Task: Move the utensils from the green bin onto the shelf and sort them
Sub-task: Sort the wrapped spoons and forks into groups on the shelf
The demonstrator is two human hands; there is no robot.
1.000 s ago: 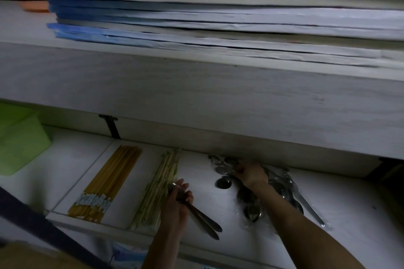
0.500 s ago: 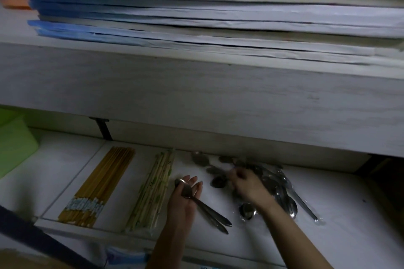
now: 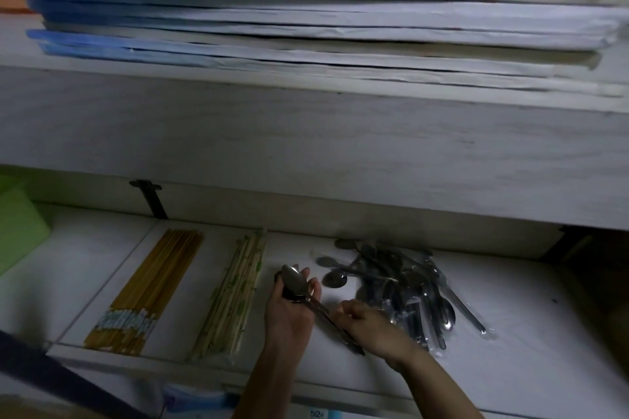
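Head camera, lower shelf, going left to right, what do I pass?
green bin → yellow chopsticks → pale leaf-print chopsticks → left hand gripping a bundle of spoons → loose spoon pile

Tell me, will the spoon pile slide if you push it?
Probably it slides and scatters: the spoons are loose, shiny metal heaped on a smooth white shelf. They look stiff, so they shouldn't bend. The wrapped ones may be slippery to grip.
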